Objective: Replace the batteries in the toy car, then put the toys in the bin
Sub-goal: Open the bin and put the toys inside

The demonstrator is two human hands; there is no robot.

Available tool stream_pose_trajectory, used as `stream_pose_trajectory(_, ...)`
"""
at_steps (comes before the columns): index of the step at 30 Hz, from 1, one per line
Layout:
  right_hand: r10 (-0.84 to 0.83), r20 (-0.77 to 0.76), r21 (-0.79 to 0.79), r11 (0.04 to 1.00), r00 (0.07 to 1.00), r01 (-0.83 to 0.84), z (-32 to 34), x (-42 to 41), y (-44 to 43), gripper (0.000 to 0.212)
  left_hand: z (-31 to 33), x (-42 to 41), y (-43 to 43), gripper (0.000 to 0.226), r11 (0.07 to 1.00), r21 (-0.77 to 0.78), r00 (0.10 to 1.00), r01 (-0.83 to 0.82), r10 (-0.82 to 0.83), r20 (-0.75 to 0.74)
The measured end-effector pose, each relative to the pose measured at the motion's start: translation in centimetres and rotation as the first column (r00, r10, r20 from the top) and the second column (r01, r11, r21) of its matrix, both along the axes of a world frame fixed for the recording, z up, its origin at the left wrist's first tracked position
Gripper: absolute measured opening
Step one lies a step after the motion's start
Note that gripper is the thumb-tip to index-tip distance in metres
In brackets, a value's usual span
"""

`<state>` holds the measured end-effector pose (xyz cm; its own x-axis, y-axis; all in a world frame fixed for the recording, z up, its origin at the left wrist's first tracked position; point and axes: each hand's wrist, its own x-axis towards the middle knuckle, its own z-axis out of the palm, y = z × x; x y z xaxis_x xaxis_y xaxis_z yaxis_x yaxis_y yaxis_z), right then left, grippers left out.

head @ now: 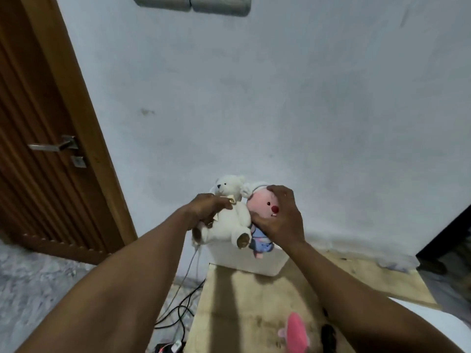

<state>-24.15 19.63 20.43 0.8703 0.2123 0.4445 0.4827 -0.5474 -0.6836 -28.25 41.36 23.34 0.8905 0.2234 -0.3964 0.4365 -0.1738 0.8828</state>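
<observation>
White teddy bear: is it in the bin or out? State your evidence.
Out: the left hand holds the white teddy bear above the bin.

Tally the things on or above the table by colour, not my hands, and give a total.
White: 2, teddy bear, bin
Pink: 2, pink-faced plush doll, blurred pink item
Black: 1, blurred black item
Total: 5
</observation>
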Motion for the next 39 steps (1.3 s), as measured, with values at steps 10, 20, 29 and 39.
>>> stream_pose_trajectory(10,-0.022,-0.402,-0.091,0.996,0.915,-0.016,-3.1,11.8,2.0,0.077,-4.1,11.3,-1.4,0.049,0.948,0.299,0.992,-0.111,0.123,-0.022)
stream_pose_trajectory(20,-0.093,-0.655,-0.332,0.927,0.750,-0.175,-13.5,16.4,3.8,0.081,-12.4,15.3,-1.7,0.049,0.873,0.468,0.938,0.140,0.035,-0.346)
stream_pose_trajectory(29,-0.098,-0.594,-0.413,0.889,0.798,-0.199,-13.3,16.8,3.8,0.061,-13.4,14.9,-1.5,0.060,0.843,0.481,0.917,0.241,-0.036,-0.396)
stream_pose_trajectory(39,-0.079,-0.295,-0.128,0.991,0.952,0.043,-5.6,10.5,0.3,0.010,-7.3,10.6,-5.6,0.026,0.875,0.480,0.997,0.067,-0.074,-0.004)
